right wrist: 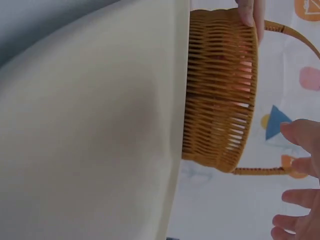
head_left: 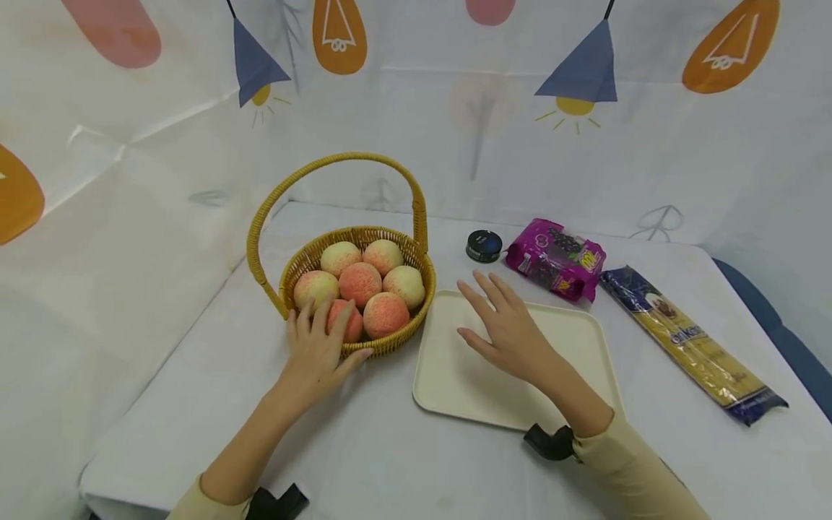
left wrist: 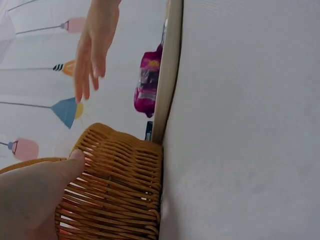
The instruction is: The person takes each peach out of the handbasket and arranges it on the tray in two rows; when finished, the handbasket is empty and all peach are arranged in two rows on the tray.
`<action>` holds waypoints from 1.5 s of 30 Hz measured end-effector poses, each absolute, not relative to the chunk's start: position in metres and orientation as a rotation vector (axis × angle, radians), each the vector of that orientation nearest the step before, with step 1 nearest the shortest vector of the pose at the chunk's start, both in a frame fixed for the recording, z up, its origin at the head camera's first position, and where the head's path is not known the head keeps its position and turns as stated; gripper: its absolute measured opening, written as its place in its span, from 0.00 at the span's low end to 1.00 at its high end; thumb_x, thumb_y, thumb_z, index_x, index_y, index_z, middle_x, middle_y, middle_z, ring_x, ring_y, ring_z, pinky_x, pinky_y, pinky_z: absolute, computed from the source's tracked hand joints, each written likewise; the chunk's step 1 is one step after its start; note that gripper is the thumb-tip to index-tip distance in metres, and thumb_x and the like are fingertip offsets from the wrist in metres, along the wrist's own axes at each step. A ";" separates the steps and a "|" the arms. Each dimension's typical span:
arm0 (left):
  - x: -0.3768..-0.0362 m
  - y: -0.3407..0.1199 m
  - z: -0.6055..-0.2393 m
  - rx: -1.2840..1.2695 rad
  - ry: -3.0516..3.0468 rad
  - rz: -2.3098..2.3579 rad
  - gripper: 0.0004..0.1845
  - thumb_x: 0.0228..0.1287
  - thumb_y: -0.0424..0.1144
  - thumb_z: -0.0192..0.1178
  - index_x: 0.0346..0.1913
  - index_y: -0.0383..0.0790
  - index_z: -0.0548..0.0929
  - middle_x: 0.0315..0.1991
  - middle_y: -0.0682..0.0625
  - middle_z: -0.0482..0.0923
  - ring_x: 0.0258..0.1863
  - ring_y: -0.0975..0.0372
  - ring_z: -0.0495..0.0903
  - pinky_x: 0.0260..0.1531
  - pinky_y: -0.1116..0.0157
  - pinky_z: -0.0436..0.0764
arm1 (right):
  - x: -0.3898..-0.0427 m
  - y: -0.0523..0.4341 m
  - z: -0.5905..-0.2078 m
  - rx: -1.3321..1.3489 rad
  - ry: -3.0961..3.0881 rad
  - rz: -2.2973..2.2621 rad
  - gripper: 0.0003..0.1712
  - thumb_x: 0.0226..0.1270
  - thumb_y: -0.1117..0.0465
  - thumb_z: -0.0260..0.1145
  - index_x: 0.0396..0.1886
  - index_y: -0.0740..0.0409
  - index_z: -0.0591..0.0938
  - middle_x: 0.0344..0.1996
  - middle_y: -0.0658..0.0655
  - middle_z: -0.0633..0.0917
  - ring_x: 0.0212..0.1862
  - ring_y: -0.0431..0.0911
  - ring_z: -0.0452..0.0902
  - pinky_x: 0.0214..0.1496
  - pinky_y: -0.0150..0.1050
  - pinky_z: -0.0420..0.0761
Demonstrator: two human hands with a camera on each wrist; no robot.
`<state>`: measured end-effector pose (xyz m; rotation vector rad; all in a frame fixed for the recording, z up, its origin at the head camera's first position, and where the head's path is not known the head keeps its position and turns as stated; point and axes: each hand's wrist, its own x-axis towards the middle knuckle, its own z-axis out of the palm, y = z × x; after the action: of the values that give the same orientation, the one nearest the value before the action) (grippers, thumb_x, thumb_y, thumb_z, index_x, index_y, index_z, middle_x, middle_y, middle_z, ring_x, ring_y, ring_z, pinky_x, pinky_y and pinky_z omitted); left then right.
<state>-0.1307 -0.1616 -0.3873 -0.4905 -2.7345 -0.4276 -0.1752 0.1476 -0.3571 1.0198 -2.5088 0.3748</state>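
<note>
1. my left hand [head_left: 316, 352] rests on the near rim of the basket [head_left: 390, 342], fingers straight and a little spread, reaching in over the front peach [head_left: 347, 320]. the thumb lies along the outer weave; the left wrist view shows the thumb [left wrist: 75, 157] touching the wicker. nothing is gripped yet.
2. my right hand [head_left: 510, 334] hovers over the tray [head_left: 448, 375], fingers spread and relaxed, holding nothing. i cannot tell if the palm touches the tray.
3. the peaches sit in the basket, seven as far as i can count, packed touching. the basket stands just left of the tray, its wall against the tray's edge in the right wrist view.
4. as i judge it, the step in hand is to take the front peach. i'd curl the fingers round it from above and lift straight up, so the neighbours don't roll.
5. i'd keep clear of the handle [head_left: 338, 162] that arches overhead.
6. i'd keep the basket from sliding: the thumb's pressure on the rim could push it.
7. beyond the tray lie a small dark tin [head_left: 484, 245], a purple packet [head_left: 555, 258] and a long packet [head_left: 692, 343], well apart from both hands.
</note>
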 end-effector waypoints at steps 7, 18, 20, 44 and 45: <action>-0.141 -0.154 -0.382 -0.471 -2.805 -0.426 0.39 0.59 0.56 0.57 0.67 0.39 0.59 0.64 0.30 0.51 0.63 0.34 0.43 0.56 0.35 0.36 | -0.183 0.126 -0.355 1.162 -2.567 0.424 0.36 0.63 0.50 0.60 0.67 0.56 0.62 0.66 0.64 0.60 0.66 0.59 0.52 0.63 0.56 0.57; -0.154 -0.139 -0.383 -0.414 -2.824 -0.458 0.37 0.60 0.57 0.55 0.67 0.38 0.61 0.67 0.32 0.47 0.64 0.34 0.40 0.56 0.35 0.35 | -0.202 0.098 -0.351 1.407 -2.675 0.778 0.27 0.70 0.58 0.53 0.66 0.61 0.63 0.66 0.64 0.59 0.66 0.55 0.54 0.63 0.50 0.59; -0.156 -0.137 -0.385 -0.415 -2.800 -0.466 0.37 0.60 0.56 0.56 0.66 0.38 0.62 0.66 0.32 0.48 0.64 0.35 0.41 0.56 0.35 0.36 | -0.206 0.092 -0.350 1.425 -2.690 0.786 0.27 0.70 0.57 0.53 0.66 0.60 0.64 0.67 0.64 0.58 0.66 0.54 0.54 0.63 0.50 0.60; -0.152 -0.147 -0.407 -0.501 -2.571 -0.394 0.19 0.58 0.51 0.59 0.51 0.47 0.77 0.62 0.42 0.60 0.61 0.41 0.55 0.54 0.34 0.42 | -0.243 0.020 -0.337 1.314 -3.020 0.170 0.27 0.58 0.50 0.67 0.58 0.47 0.74 0.52 0.49 0.76 0.56 0.44 0.65 0.57 0.50 0.60; -0.151 -0.147 -0.407 -0.500 -2.569 -0.388 0.19 0.58 0.51 0.59 0.51 0.48 0.77 0.62 0.42 0.60 0.60 0.41 0.55 0.54 0.34 0.42 | -0.243 0.019 -0.339 1.281 -3.040 0.176 0.27 0.57 0.50 0.67 0.57 0.46 0.74 0.52 0.49 0.76 0.57 0.44 0.65 0.56 0.50 0.61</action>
<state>-0.1513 -0.1470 -0.4073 -0.5005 -2.5693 -0.3879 -0.2429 0.0186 -0.3386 1.2812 -3.0405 0.1756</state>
